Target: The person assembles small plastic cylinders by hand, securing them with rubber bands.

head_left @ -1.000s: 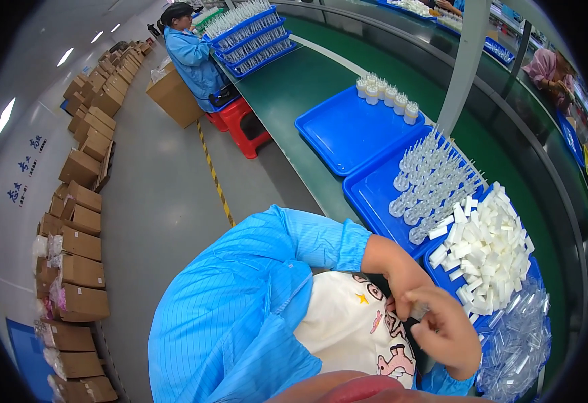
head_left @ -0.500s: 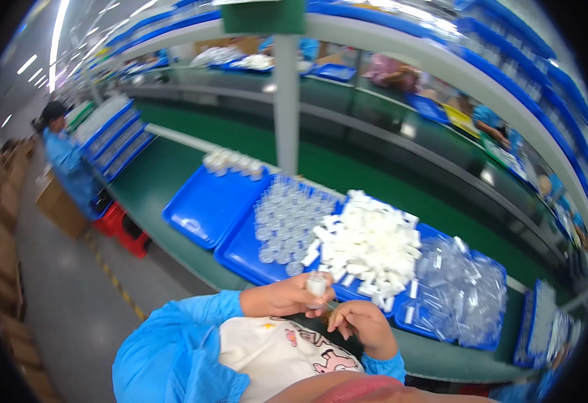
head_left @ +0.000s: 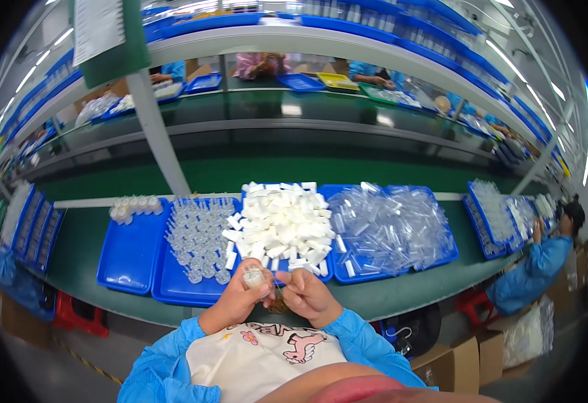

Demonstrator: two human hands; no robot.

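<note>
My left hand (head_left: 235,299) is closed round a small clear plastic container (head_left: 254,277) with something whitish inside. Close beside it, my right hand (head_left: 309,297) has its fingers curled and pinched toward the container; whatever they hold is too small to make out. Some thin brownish strands (head_left: 278,305) show below and between the hands. Both hands are just in front of a blue tray heaped with white cylindrical pieces (head_left: 286,221). To its left, clear round parts with thin stems (head_left: 200,235) stand in rows in another blue tray.
At the far left, a blue tray (head_left: 127,258) carries several whitish-filled clear parts (head_left: 135,207) along its back. Clear plastic tubes (head_left: 391,225) fill trays on the right. A post (head_left: 154,131) rises behind the trays. Co-workers sit on both sides, one in a blue sleeve (head_left: 532,272) at right.
My view has turned to the right and levelled, so the trays now lie straight across. The container stays in my left hand, and my right hand's fingers are more curled beside it.
</note>
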